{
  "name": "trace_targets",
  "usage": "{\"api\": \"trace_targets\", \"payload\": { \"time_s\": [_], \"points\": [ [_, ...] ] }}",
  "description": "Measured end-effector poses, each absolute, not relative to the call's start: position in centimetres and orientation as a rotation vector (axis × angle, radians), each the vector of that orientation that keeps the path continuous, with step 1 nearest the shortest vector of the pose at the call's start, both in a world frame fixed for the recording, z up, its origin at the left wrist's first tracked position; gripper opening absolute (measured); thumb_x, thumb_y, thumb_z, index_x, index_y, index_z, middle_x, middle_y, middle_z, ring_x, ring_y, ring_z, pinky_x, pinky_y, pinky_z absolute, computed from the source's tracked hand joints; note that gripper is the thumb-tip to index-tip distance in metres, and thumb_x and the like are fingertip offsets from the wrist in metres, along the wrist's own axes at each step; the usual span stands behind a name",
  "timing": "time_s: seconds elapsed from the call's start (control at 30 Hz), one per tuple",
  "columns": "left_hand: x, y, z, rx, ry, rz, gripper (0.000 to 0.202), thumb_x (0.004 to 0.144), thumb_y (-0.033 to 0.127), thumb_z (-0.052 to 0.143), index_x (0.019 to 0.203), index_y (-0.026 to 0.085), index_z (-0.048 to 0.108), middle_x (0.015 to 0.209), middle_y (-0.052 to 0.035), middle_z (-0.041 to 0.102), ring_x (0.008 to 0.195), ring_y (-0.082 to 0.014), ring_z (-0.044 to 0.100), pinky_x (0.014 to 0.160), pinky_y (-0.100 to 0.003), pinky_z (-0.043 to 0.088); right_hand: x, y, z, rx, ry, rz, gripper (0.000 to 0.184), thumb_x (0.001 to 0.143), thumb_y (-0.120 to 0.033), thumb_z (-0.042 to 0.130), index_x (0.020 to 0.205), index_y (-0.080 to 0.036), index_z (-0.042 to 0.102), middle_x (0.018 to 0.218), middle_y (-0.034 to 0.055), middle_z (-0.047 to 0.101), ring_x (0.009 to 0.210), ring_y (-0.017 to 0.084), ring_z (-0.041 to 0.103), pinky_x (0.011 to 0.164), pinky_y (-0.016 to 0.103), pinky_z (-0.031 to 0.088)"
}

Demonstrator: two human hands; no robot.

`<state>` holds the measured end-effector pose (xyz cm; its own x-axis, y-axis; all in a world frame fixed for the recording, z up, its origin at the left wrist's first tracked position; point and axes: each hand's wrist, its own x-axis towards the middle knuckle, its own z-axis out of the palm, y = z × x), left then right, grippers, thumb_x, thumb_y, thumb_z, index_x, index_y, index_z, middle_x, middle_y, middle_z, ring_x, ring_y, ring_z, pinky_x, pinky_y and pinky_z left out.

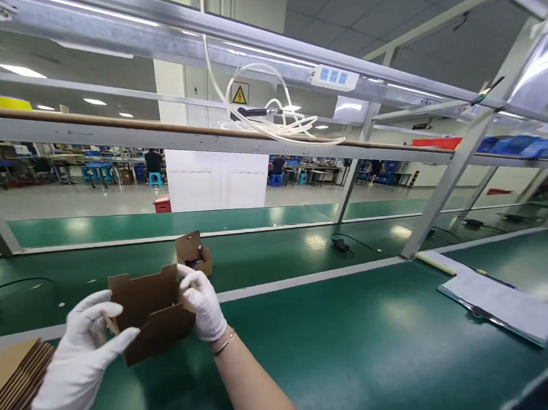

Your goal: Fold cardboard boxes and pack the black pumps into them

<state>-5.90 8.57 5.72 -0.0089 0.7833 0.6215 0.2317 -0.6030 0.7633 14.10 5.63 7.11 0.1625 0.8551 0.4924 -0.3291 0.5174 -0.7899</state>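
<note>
A partly folded brown cardboard box [145,299] is held up above the green bench, between my two white-gloved hands. My left hand [93,330] grips its left side, a flap pinched between thumb and fingers. At the right side, my right hand [203,302] has its fingers closed on the box's edge. Just behind the right hand stands a small open cardboard box [194,254] with something dark inside, too small to name. A stack of flat cardboard sheets [15,375] lies at the lower left, beside my left forearm.
On the right of the green bench [338,343] lies a clipboard with papers [503,305]. A black adapter with a cable [341,244] sits on the far strip. Metal posts [449,182] carry a shelf with a coiled white cable [283,127] above.
</note>
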Motion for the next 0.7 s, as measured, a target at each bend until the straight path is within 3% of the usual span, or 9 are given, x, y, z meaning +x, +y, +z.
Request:
{"api": "trace_targets", "payload": {
  "time_s": [0.07, 0.1, 0.2, 0.27, 0.37, 0.47, 0.57, 0.63, 0.7],
  "points": [
    [-5.2, 7.6, 5.4, 1.760, 0.949, 1.584, 0.041, 0.058, 0.044, 0.082, 0.088, 0.030, 0.058, 0.132, 0.0035, 0.049, 0.128, -0.0271, 0.045, 0.117, -0.045, 0.026, 14.5, 5.6, 6.6, -0.536, -1.033, 0.875, 0.042, 0.068, -0.060, 0.072, 0.073, -0.022, 0.056, 0.114, 0.0096, 0.066, 0.113, 0.028, 0.058, 0.106, 0.047, 0.035],
    [-4.9, 7.3, 5.4, 1.702, 0.910, 1.556, 0.039, 0.058, 0.040, 0.083, 0.087, 0.029, 0.058, 0.132, 0.0027, 0.050, 0.127, -0.0269, 0.046, 0.116, -0.045, 0.027, 14.6, 5.6, 6.3, -0.486, -1.011, 0.889, 0.041, 0.069, -0.060, 0.071, 0.073, -0.022, 0.055, 0.102, 0.0079, 0.068, 0.104, 0.027, 0.061, 0.103, 0.047, 0.038],
    [-4.4, 6.6, 5.2, 1.504, 0.776, 1.428, 0.038, 0.060, 0.039, 0.083, 0.083, 0.025, 0.057, 0.108, -0.0011, 0.062, 0.106, -0.0246, 0.059, 0.099, -0.042, 0.046, 14.5, 5.7, 5.6, -0.376, -0.948, 0.992, 0.041, 0.073, -0.058, 0.069, 0.070, -0.023, 0.051, 0.068, -0.0013, 0.057, 0.070, 0.017, 0.059, 0.087, 0.041, 0.048],
    [-4.0, 6.2, 5.2, 1.389, 0.706, 1.351, 0.039, 0.059, 0.040, 0.084, 0.080, 0.023, 0.056, 0.082, 0.0005, 0.063, 0.087, -0.0209, 0.062, 0.082, -0.034, 0.053, 14.2, 5.7, 5.2, -0.394, -0.882, 1.055, 0.039, 0.077, -0.058, 0.066, 0.075, -0.023, 0.051, 0.061, -0.0055, 0.048, 0.059, 0.013, 0.051, 0.077, 0.034, 0.050],
    [-3.3, 5.7, 5.7, 1.232, 0.738, 1.434, 0.040, 0.060, 0.040, 0.085, 0.073, 0.020, 0.053, 0.061, 0.0041, 0.055, 0.063, -0.0129, 0.055, 0.060, -0.022, 0.048, 13.9, 5.4, 5.1, -0.449, -0.819, 1.126, 0.040, 0.081, -0.063, 0.061, 0.095, -0.027, 0.053, 0.076, -0.0036, 0.057, 0.070, 0.013, 0.057, 0.077, 0.032, 0.051],
    [-3.1, 5.7, 7.0, 1.123, 0.775, 1.655, 0.040, 0.062, 0.045, 0.083, 0.075, 0.019, 0.055, 0.053, 0.0061, 0.050, 0.053, -0.0092, 0.048, 0.053, -0.019, 0.043, 13.7, 4.6, 5.6, -0.508, -1.042, 1.227, 0.057, 0.079, -0.070, 0.058, 0.117, -0.028, 0.053, 0.118, 0.0048, 0.061, 0.106, 0.021, 0.060, 0.095, 0.040, 0.048],
    [-3.3, 6.1, 8.3, 1.159, 0.765, 1.790, 0.044, 0.060, 0.043, 0.084, 0.090, 0.022, 0.060, 0.065, 0.0051, 0.057, 0.060, -0.0106, 0.055, 0.062, -0.022, 0.048, 13.3, 4.1, 6.1, -0.604, -1.286, 1.229, 0.063, 0.080, -0.068, 0.058, 0.126, -0.026, 0.054, 0.131, 0.0083, 0.057, 0.119, 0.025, 0.055, 0.103, 0.043, 0.043],
    [-3.5, 6.2, 8.8, 1.260, 0.814, 1.773, 0.041, 0.063, 0.046, 0.082, 0.091, 0.022, 0.063, 0.092, -0.0013, 0.066, 0.078, -0.0146, 0.062, 0.074, -0.026, 0.051, 13.1, 4.0, 6.1, -0.692, -1.307, 1.116, 0.058, 0.080, -0.065, 0.060, 0.123, -0.025, 0.057, 0.133, 0.0086, 0.055, 0.119, 0.027, 0.055, 0.102, 0.044, 0.044],
    [-3.4, 6.0, 8.8, 1.404, 0.839, 1.636, 0.040, 0.071, 0.056, 0.073, 0.089, 0.021, 0.066, 0.124, -0.0080, 0.060, 0.106, -0.0225, 0.060, 0.089, -0.031, 0.050, 13.0, 4.0, 5.9, -0.774, -1.300, 0.951, 0.053, 0.080, -0.063, 0.061, 0.116, -0.024, 0.060, 0.139, 0.0097, 0.050, 0.121, 0.028, 0.054, 0.102, 0.044, 0.044]
  ]
}}
